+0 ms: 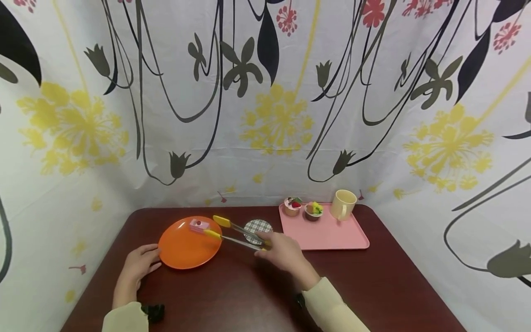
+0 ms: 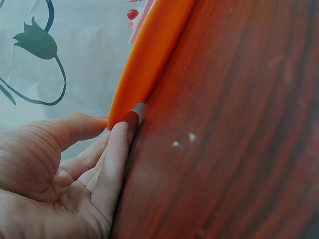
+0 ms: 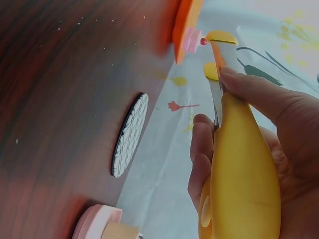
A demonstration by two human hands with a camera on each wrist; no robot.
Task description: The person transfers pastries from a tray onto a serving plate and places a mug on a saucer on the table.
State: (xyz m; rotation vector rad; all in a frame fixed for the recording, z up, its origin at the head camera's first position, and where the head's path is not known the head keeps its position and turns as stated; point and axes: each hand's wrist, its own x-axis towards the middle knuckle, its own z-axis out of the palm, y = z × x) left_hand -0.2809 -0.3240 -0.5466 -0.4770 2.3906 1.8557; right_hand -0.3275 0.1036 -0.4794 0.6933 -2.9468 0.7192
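My left hand point(image 1: 138, 265) is at the near left of the orange plate point(image 1: 186, 251). In the left wrist view its thumb lies on the plate's rim point(image 2: 149, 55) and the fingers are underneath, pinching it. A pink toy cake slice point(image 1: 199, 225) with a red berry on top sits toward the plate's back right. My right hand point(image 1: 286, 252) grips a pair of tongs point(image 3: 244, 169) with yellow handles, metal arms and yellow tips. The tips are spread apart, reaching over the plate's right side close to the cake slice, one beyond it and one nearer me.
A round plaid coaster point(image 1: 258, 226) lies right of the plate, partly behind the tongs. On a pink tray point(image 1: 332, 235) at the back right stand two toy cupcakes point(image 1: 313, 211) and a cream mug point(image 1: 343, 204). Flower-printed cloth point(image 1: 249, 175) hangs around the dark wooden table point(image 1: 224, 299).
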